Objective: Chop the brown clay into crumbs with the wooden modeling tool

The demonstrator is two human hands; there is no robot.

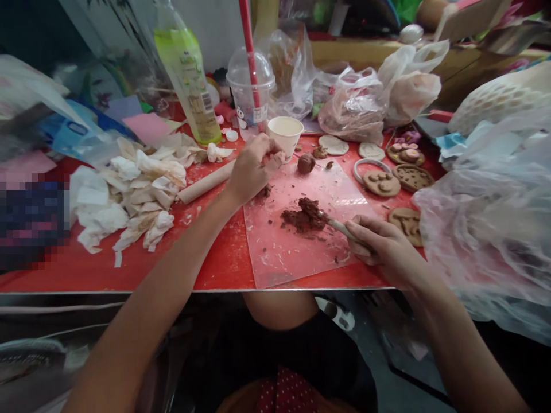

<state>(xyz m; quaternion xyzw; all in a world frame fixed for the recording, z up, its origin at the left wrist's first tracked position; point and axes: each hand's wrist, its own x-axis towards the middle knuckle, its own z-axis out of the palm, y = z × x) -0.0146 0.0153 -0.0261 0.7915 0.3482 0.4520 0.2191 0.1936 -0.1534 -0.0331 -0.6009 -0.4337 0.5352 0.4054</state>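
Note:
My right hand (379, 241) grips a pale-handled modelling tool (341, 226). Its far end is sunk in a crumbly heap of dark brown clay (301, 221) on a clear plastic sheet (297, 267). By the white paper cup (285, 135), my left hand (257, 163) is closed, its fingertips curled together in front of the rim; whatever they pinch, if anything, cannot be made out. A round brown clay ball (306, 164) rests at the sheet's far side, with small crumbs scattered around.
Crumpled tissues (138, 195) and a cardboard tube (206, 182) lie to the left. Behind stand a green-labelled bottle (189, 80) and a plastic cup (249, 86). Decorated clay discs (381, 183) and a ring (357, 166) sit right, beside plastic bags (486, 212).

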